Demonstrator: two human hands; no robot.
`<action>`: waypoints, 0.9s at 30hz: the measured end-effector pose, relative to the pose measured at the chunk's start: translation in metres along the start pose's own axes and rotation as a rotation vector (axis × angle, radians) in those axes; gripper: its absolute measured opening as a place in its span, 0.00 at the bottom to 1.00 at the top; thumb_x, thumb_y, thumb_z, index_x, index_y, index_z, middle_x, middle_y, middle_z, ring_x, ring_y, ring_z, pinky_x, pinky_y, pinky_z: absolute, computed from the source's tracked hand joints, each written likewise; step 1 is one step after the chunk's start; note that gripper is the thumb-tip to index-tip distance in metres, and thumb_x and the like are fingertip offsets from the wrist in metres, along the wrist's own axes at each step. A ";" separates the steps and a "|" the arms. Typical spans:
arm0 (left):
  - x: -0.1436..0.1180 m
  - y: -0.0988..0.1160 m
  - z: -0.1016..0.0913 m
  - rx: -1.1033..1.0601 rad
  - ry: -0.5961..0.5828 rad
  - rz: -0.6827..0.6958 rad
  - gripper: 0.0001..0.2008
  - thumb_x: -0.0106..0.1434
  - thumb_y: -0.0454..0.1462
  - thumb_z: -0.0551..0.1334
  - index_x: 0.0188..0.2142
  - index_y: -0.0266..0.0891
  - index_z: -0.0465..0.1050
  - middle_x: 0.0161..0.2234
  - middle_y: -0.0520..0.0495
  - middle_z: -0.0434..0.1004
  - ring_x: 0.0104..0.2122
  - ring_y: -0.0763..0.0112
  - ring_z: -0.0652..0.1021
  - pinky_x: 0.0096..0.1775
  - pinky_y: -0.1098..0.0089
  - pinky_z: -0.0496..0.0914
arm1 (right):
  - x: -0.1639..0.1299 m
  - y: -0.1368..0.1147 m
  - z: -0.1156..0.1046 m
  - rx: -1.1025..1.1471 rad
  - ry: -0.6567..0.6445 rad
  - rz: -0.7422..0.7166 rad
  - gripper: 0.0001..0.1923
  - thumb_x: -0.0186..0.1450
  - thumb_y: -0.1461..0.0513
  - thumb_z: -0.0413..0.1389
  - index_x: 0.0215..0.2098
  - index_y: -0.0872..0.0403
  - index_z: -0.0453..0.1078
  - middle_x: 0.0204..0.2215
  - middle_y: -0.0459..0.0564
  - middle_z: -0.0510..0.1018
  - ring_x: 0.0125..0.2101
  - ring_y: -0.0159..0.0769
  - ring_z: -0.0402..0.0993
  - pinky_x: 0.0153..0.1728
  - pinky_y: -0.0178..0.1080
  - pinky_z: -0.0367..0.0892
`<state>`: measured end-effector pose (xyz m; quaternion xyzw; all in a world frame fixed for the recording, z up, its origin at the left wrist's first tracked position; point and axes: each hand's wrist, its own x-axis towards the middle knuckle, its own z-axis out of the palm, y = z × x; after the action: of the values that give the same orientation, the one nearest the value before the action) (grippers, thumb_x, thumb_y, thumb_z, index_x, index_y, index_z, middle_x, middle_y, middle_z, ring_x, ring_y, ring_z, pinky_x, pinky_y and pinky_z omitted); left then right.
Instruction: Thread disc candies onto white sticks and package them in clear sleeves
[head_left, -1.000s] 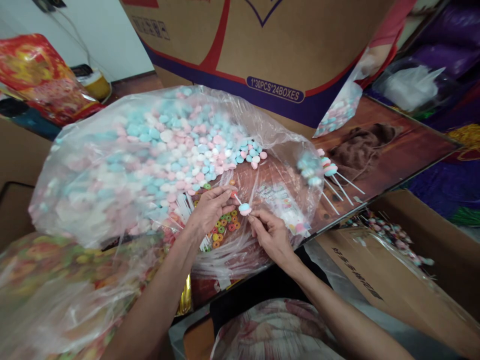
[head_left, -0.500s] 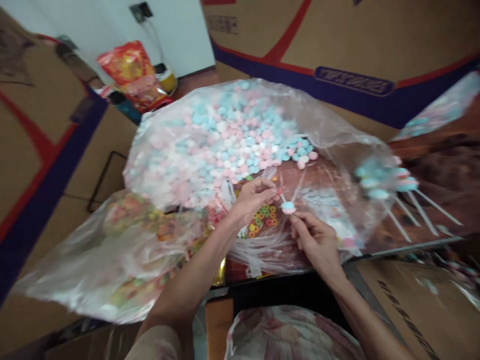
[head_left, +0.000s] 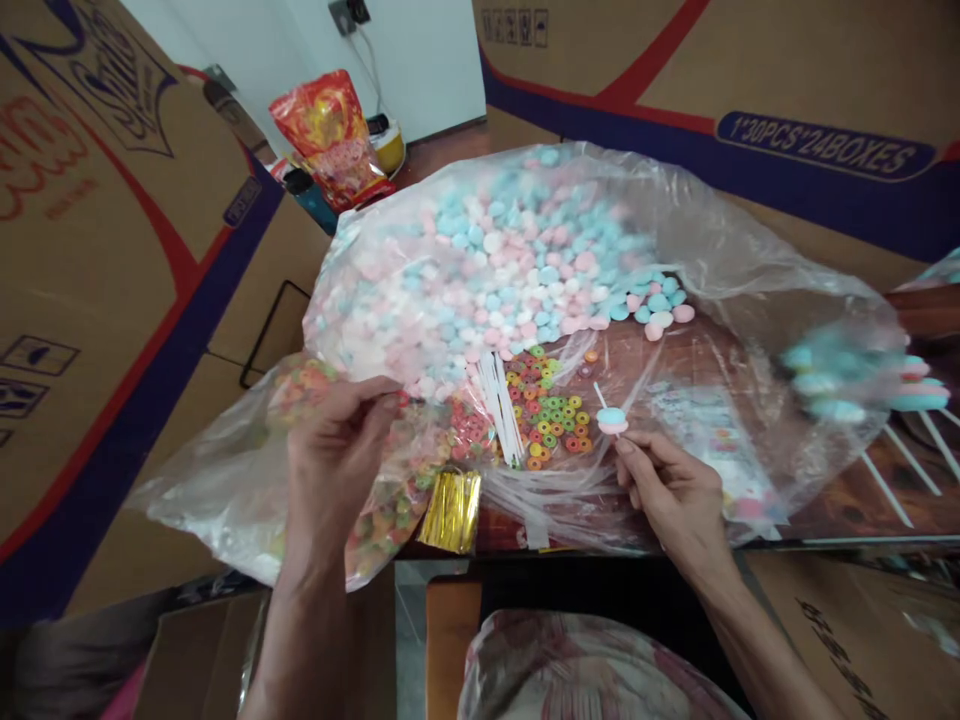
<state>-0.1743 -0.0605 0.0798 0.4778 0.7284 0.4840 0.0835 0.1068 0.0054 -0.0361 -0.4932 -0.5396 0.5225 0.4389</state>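
Note:
My right hand pinches the lower end of a short white lollipop stick with blue, white and pink round candies threaded on it. Its bare upper tip points up. My left hand is at the left, thumb and forefinger pinched together over a clear bag of ring candies; whatever is between the fingertips is too small to make out. Loose ring candies in red, green, yellow and orange lie between the hands, beside a bundle of white sticks.
Behind lies a large clear bag of pink, blue and white candies. Gold twist ties rest at the table's front edge. Finished-looking candy sticks lie at right. Large cartons stand behind and at left, near a red packet.
My left hand has moved away from the candy stick, to the left over the ring candy bag. My right hand still holds the stick. The camera view has shifted left.

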 end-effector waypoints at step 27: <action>-0.029 0.001 0.147 0.195 -0.701 0.434 0.10 0.68 0.32 0.58 0.39 0.40 0.79 0.35 0.46 0.77 0.35 0.67 0.77 0.38 0.69 0.70 | 0.007 0.003 -0.001 0.013 0.020 -0.029 0.13 0.70 0.55 0.54 0.33 0.54 0.72 0.20 0.41 0.67 0.17 0.26 0.59 0.18 0.31 0.55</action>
<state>-0.0720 0.0088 -0.0052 0.7615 0.5806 0.2274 0.1769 0.1067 0.0118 -0.0393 -0.4874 -0.5389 0.5148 0.4551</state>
